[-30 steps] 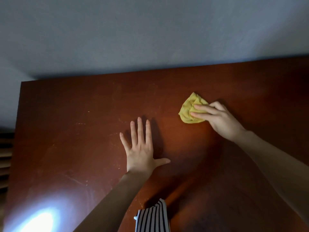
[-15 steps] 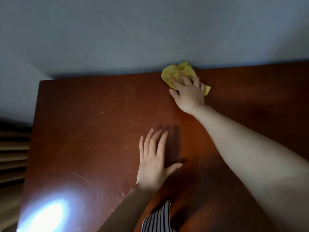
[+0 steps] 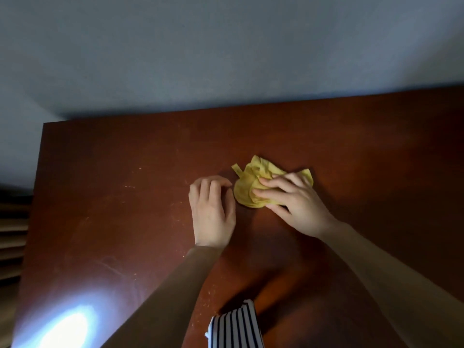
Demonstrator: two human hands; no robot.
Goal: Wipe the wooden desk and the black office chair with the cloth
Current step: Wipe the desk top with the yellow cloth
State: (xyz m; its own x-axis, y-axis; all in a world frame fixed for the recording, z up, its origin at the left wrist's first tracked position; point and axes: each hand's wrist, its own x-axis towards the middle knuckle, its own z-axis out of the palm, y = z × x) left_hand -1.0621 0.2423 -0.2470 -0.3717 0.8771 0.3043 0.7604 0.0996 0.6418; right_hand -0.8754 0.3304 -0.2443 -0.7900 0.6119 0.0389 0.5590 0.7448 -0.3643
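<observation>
Right hand (image 3: 298, 204), fingers flat on the cloth (image 3: 253, 182), has dragged it from the counter (image 3: 113, 197)'s 12 o'clock edge to centre, beside the now-curled, empty left hand (image 3: 213, 212), so that stroke looks finished

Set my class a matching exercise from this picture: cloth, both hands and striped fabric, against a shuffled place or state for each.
1 cloth
2 left hand
3 right hand
4 striped fabric

A at bottom edge of view
B pressing on the cloth
C crumpled, yellow, on the desk
D fingers curled, beside the cloth

Pairs: 1-C, 2-D, 3-B, 4-A
</observation>
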